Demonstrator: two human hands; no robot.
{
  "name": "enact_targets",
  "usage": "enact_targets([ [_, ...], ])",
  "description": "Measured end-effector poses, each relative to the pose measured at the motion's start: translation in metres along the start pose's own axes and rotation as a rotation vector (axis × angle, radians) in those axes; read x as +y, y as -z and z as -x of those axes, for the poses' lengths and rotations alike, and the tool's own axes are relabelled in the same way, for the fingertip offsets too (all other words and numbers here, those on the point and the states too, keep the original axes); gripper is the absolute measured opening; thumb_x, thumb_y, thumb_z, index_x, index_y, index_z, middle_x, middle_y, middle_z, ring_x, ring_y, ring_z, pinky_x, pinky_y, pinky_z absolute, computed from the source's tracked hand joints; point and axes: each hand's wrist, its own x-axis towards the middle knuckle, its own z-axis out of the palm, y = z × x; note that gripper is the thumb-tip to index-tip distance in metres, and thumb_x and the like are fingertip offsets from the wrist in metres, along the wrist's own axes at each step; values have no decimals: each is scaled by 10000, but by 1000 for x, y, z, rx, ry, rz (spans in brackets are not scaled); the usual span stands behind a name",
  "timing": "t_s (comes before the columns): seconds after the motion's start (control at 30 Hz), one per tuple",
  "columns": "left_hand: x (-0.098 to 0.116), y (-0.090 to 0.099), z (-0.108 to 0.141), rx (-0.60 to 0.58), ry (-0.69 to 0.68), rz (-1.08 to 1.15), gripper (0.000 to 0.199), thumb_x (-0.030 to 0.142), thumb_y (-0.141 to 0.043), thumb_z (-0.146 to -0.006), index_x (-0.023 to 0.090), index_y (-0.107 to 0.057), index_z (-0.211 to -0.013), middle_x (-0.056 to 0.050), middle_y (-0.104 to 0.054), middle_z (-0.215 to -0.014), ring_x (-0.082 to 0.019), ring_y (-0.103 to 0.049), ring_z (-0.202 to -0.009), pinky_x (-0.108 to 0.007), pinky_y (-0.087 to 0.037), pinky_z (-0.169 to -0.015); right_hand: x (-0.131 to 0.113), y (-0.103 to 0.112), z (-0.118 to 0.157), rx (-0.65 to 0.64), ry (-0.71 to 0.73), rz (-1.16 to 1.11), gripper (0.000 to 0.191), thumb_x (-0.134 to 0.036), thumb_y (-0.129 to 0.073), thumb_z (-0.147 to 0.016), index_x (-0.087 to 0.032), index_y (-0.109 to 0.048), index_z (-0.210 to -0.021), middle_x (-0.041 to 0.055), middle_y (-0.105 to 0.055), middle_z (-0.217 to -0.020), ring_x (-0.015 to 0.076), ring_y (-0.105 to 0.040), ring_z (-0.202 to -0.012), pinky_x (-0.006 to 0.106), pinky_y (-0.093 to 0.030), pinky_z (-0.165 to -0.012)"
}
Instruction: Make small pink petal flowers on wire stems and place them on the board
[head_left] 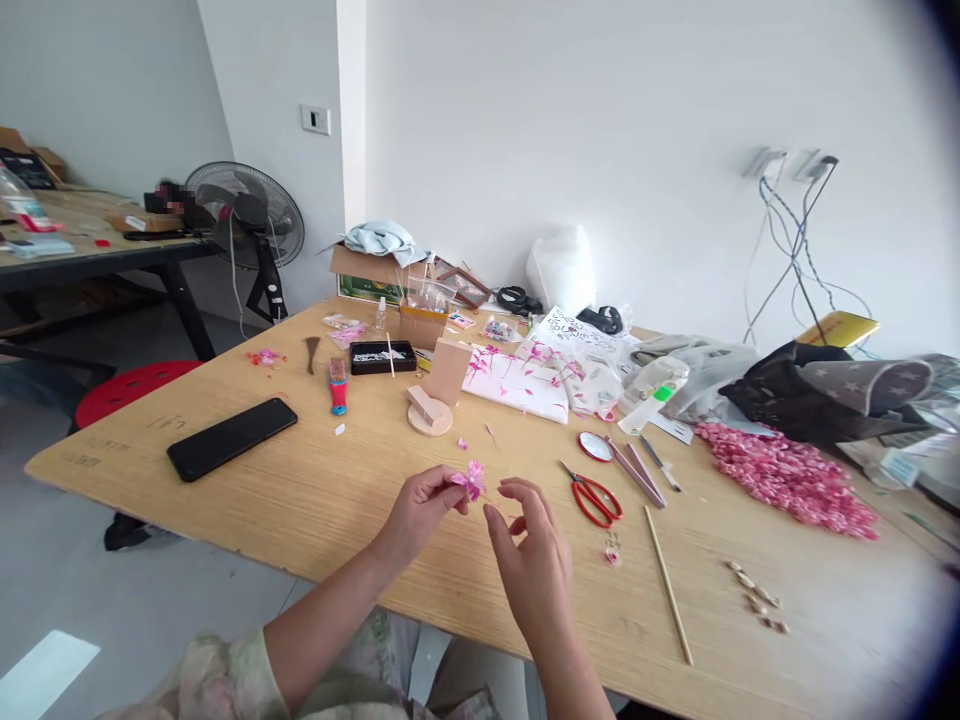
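Note:
My left hand [427, 508] is closed in a pinch on a small pink artificial flower [471, 481] with ragged petals, above the wooden table. To its right my right hand [531, 545] hovers with thumb and index finger curved and apart. A thin stem-like piece shows faintly between flower and right thumb; whether the thumb touches it I cannot tell. Loose pink petals [463, 443] lie just beyond the hands. Past them stand a round wooden disc [430, 418] with a small block on it and an upright wooden board [451, 370].
Right of my hands lie red-handled scissors [596, 500], tweezers [637, 475], a wooden stick [667, 585] and a heap of pink strands [787, 485]. A black phone [232, 438] is at left. Behind are a black tray [382, 358], a white sheet with pink flowers [517, 388] and a cardboard box [367, 268].

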Motion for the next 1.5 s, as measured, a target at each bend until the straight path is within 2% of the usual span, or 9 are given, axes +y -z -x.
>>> enact_targets([
  [0.2,2,0,2,-20,-23,1,135,255,-524,-753,145,-548,-678,12,-542,-628,-109,-496,-622,-236,-403,-637,8,-10,5,-199,-255,-396,171,-322,-450,-762,-166,-514,-786,3,-563,-629,113,-509,-530,205,-368,-463],
  [0.5,-6,-2,-4,52,-152,-482,148,219,-469,-778,152,-593,-733,5,-544,-641,-108,-491,-615,-205,-384,-587,12,-8,15,-131,66,190,228,-196,-369,-802,-177,-504,-618,-28,-492,-513,81,-419,-465,193,-232,-464],
  [0.7,-14,-2,-16,-340,-371,-898,212,129,-427,-779,180,-618,-701,-18,-587,-663,-132,-522,-649,-231,-385,-624,-13,25,-13,-349,257,525,193,-95,-404,-753,-190,-523,-634,-4,-550,-579,91,-420,-463,222,-149,-441],
  [0.8,-2,-5,-12,-590,-425,-852,209,166,-438,-795,179,-634,-726,-35,-600,-695,-137,-528,-660,-237,-387,-628,-5,44,-42,-422,305,386,202,-115,-428,-748,-178,-512,-575,-8,-527,-569,94,-430,-511,207,-210,-474],
  [0.87,10,-6,-8,-599,-366,-707,216,192,-425,-815,175,-638,-786,-42,-608,-733,-130,-537,-686,-228,-394,-645,13,45,-52,-433,261,173,193,-161,-421,-767,-177,-509,-596,-27,-495,-552,92,-424,-525,192,-257,-500],
  [1.0,22,-3,-9,-239,-217,-566,170,218,-480,-786,149,-621,-721,-6,-555,-618,-113,-498,-589,-206,-379,-552,43,19,-34,-360,71,-118,215,-239,-382,-800,-169,-472,-618,-38,-438,-538,89,-412,-525,173,-304,-503],
  [1.1,12,2,-18,-112,-221,-674,156,193,-488,-773,150,-612,-689,-6,-564,-626,-116,-505,-599,-207,-373,-562,36,0,-6,-353,87,20,225,-210,-353,-810,-175,-476,-625,-34,-452,-529,89,-416,-508,175,-276,-491],
  [1.3,-12,1,-26,-382,-434,-1022,207,139,-430,-788,167,-612,-694,-21,-560,-626,-141,-508,-619,-232,-359,-587,-7,25,-20,-462,320,401,200,-86,-392,-736,-188,-514,-614,-11,-517,-541,93,-406,-471,207,-194,-460],
  [1.5,4,-4,-14,-565,-466,-838,257,218,-391,-836,174,-624,-735,-43,-592,-688,-139,-536,-683,-236,-381,-656,23,36,-59,-482,155,-193,189,-240,-414,-780,-177,-503,-626,-34,-444,-575,90,-399,-556,194,-300,-534],
])
